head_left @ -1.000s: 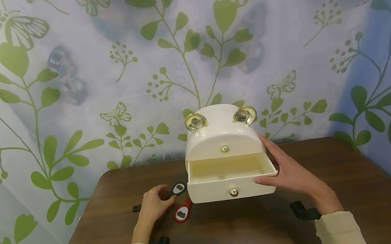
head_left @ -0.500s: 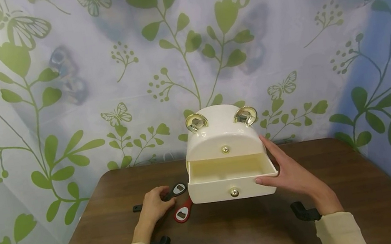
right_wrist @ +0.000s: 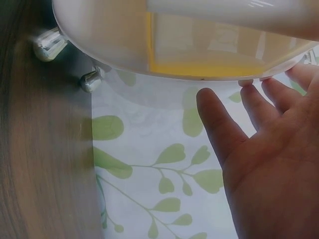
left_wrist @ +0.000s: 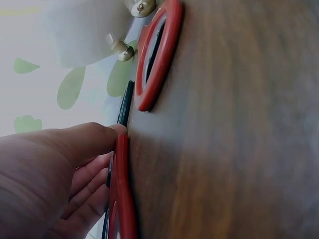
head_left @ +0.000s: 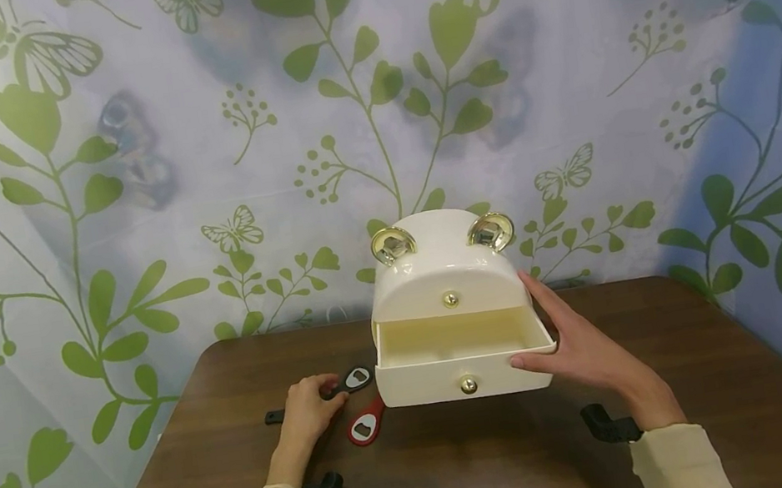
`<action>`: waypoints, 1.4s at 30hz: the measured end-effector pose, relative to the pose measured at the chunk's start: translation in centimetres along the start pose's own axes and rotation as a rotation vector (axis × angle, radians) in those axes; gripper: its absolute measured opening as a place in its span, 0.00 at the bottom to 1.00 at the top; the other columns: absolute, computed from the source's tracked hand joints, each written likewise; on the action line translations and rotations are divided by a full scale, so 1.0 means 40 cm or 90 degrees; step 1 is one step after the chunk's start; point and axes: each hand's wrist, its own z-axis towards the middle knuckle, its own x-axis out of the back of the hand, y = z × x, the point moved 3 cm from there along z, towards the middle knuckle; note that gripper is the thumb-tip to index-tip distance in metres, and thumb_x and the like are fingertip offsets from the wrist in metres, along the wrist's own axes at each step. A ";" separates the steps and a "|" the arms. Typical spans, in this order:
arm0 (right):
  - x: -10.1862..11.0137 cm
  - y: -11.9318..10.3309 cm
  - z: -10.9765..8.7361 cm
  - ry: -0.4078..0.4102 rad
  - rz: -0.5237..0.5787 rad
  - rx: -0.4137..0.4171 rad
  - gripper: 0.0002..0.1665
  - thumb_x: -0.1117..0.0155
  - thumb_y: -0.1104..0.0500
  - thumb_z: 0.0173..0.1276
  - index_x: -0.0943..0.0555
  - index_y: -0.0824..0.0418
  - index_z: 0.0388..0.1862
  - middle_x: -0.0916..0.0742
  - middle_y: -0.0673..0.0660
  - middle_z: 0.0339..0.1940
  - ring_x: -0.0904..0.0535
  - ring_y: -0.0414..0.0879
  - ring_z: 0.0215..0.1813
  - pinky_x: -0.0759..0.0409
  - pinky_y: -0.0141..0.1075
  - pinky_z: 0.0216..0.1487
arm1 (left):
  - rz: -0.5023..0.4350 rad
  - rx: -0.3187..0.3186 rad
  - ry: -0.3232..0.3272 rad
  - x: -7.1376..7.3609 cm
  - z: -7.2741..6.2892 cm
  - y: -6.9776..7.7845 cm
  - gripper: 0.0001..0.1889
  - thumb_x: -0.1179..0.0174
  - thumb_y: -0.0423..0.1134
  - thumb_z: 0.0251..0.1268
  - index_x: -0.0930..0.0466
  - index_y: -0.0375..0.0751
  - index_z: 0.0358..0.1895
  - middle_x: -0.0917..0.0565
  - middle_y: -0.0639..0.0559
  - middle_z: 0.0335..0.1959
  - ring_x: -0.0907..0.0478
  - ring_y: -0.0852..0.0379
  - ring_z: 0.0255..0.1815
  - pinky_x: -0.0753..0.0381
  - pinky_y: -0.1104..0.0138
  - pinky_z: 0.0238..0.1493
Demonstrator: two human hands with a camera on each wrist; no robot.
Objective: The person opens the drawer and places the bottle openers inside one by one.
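My left hand [head_left: 306, 413] pinches a black bottle opener [head_left: 358, 378] that lies on the table; the handle end shows left of the hand. In the left wrist view the thumb tip sits against it, beside a red bottle opener [left_wrist: 124, 199] in the foreground. Another red bottle opener [head_left: 364, 428] lies partly behind the drawer front. The white storage box [head_left: 440, 266] has gold ears, and its lower drawer [head_left: 423, 383] is pulled out with nothing visible inside. My right hand [head_left: 589, 349] rests along the box's right side, fingers straight, thumb at the drawer's front corner.
The brown table [head_left: 507, 463] carries everything. A patterned curtain [head_left: 168, 227] with leaves and butterflies hangs right behind it. Small metallic feet [right_wrist: 91, 81] support the box. The box's upper drawer with a gold knob [head_left: 451, 298] is closed.
The left hand's fingers have shifted slightly and drawn closer about the black bottle opener. The right hand, the box and its drawer stay as they were.
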 end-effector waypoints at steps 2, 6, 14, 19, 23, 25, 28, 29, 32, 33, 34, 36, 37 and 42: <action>0.000 0.000 0.001 0.000 -0.001 0.001 0.70 0.19 0.50 0.60 0.60 0.31 0.85 0.43 0.57 0.82 0.19 0.58 0.55 0.13 0.39 0.40 | 0.002 0.002 0.001 0.000 0.001 0.001 0.16 0.26 0.33 0.58 0.12 0.31 0.49 0.10 0.42 0.41 0.13 0.42 0.46 0.15 0.48 0.52; 0.000 0.002 0.000 -0.001 -0.005 -0.003 0.70 0.19 0.50 0.61 0.61 0.27 0.84 0.43 0.58 0.82 0.18 0.57 0.54 0.13 0.39 0.40 | 0.003 0.006 0.000 -0.001 0.001 -0.001 0.15 0.26 0.34 0.57 0.11 0.31 0.48 0.09 0.42 0.40 0.12 0.43 0.44 0.15 0.48 0.51; 0.000 0.001 0.000 0.000 -0.011 0.005 0.70 0.20 0.50 0.61 0.61 0.27 0.84 0.45 0.58 0.83 0.18 0.58 0.55 0.13 0.38 0.40 | -0.022 0.005 -0.001 0.001 0.004 -0.001 0.14 0.25 0.34 0.57 0.10 0.33 0.46 0.09 0.44 0.38 0.11 0.45 0.43 0.14 0.50 0.49; -0.001 0.001 -0.001 0.002 -0.014 0.003 0.69 0.20 0.50 0.61 0.61 0.28 0.84 0.45 0.57 0.84 0.18 0.58 0.55 0.13 0.38 0.40 | -0.042 0.006 -0.004 0.012 0.000 0.003 0.14 0.26 0.33 0.58 0.11 0.31 0.47 0.09 0.43 0.39 0.11 0.45 0.43 0.13 0.50 0.48; -0.002 0.001 -0.001 0.002 -0.013 0.000 0.69 0.20 0.50 0.61 0.60 0.27 0.84 0.44 0.57 0.83 0.18 0.57 0.54 0.13 0.38 0.40 | -0.042 0.007 -0.001 0.024 -0.002 0.008 0.14 0.26 0.34 0.58 0.11 0.32 0.47 0.09 0.44 0.38 0.11 0.46 0.42 0.13 0.51 0.48; -0.002 0.001 -0.001 0.003 -0.015 -0.001 0.69 0.20 0.49 0.61 0.61 0.27 0.84 0.45 0.57 0.83 0.18 0.57 0.54 0.13 0.38 0.40 | -0.042 0.006 0.002 0.031 -0.003 0.012 0.13 0.26 0.34 0.59 0.11 0.32 0.46 0.09 0.44 0.38 0.12 0.46 0.42 0.13 0.51 0.47; -0.002 0.001 -0.002 0.003 -0.014 0.000 0.69 0.20 0.50 0.61 0.60 0.29 0.85 0.44 0.57 0.83 0.18 0.57 0.54 0.13 0.38 0.40 | -0.045 0.001 0.002 0.043 -0.002 0.016 0.13 0.27 0.34 0.59 0.11 0.33 0.46 0.09 0.44 0.38 0.12 0.46 0.42 0.13 0.52 0.47; -0.002 0.001 -0.002 0.004 -0.015 -0.001 0.69 0.20 0.50 0.61 0.60 0.29 0.85 0.45 0.57 0.83 0.18 0.58 0.54 0.13 0.38 0.40 | -0.047 0.003 -0.001 0.047 -0.002 0.018 0.13 0.27 0.34 0.59 0.11 0.33 0.47 0.09 0.45 0.38 0.12 0.46 0.42 0.13 0.52 0.47; -0.003 0.001 -0.002 0.002 -0.014 -0.002 0.69 0.20 0.50 0.61 0.60 0.29 0.85 0.45 0.58 0.83 0.19 0.59 0.55 0.13 0.38 0.40 | -0.056 0.010 -0.006 0.062 -0.001 0.024 0.14 0.27 0.35 0.60 0.11 0.33 0.48 0.09 0.45 0.40 0.12 0.47 0.43 0.13 0.53 0.48; -0.003 0.001 -0.002 0.001 -0.014 -0.002 0.69 0.20 0.50 0.61 0.60 0.28 0.84 0.46 0.58 0.84 0.19 0.59 0.56 0.13 0.38 0.40 | -0.059 0.013 -0.006 0.068 -0.001 0.026 0.14 0.27 0.35 0.60 0.11 0.34 0.48 0.09 0.46 0.40 0.12 0.47 0.43 0.13 0.53 0.48; -0.004 0.001 -0.002 0.001 -0.012 -0.002 0.69 0.20 0.50 0.61 0.61 0.27 0.84 0.46 0.58 0.83 0.19 0.59 0.56 0.13 0.39 0.40 | -0.059 0.010 -0.005 0.075 0.000 0.030 0.14 0.27 0.35 0.60 0.11 0.33 0.48 0.09 0.45 0.40 0.12 0.47 0.43 0.13 0.52 0.48; -0.004 0.001 -0.002 0.000 -0.008 0.000 0.69 0.20 0.51 0.61 0.61 0.27 0.84 0.45 0.59 0.83 0.19 0.59 0.55 0.12 0.39 0.40 | -0.061 0.007 0.002 0.090 0.000 0.039 0.14 0.27 0.35 0.60 0.11 0.33 0.48 0.09 0.45 0.40 0.12 0.47 0.43 0.13 0.52 0.48; -0.004 0.000 -0.002 -0.001 -0.004 0.002 0.69 0.20 0.51 0.61 0.61 0.27 0.84 0.44 0.59 0.82 0.19 0.59 0.55 0.12 0.38 0.40 | -0.060 0.004 0.007 0.098 0.001 0.043 0.14 0.27 0.35 0.60 0.11 0.33 0.48 0.09 0.44 0.41 0.12 0.46 0.43 0.13 0.52 0.48; -0.004 0.001 -0.001 -0.006 0.005 0.009 0.69 0.20 0.53 0.62 0.61 0.28 0.84 0.45 0.60 0.82 0.19 0.60 0.54 0.13 0.38 0.39 | -0.062 0.003 0.033 0.137 0.001 0.063 0.14 0.27 0.36 0.60 0.11 0.34 0.47 0.09 0.44 0.41 0.12 0.47 0.43 0.13 0.52 0.48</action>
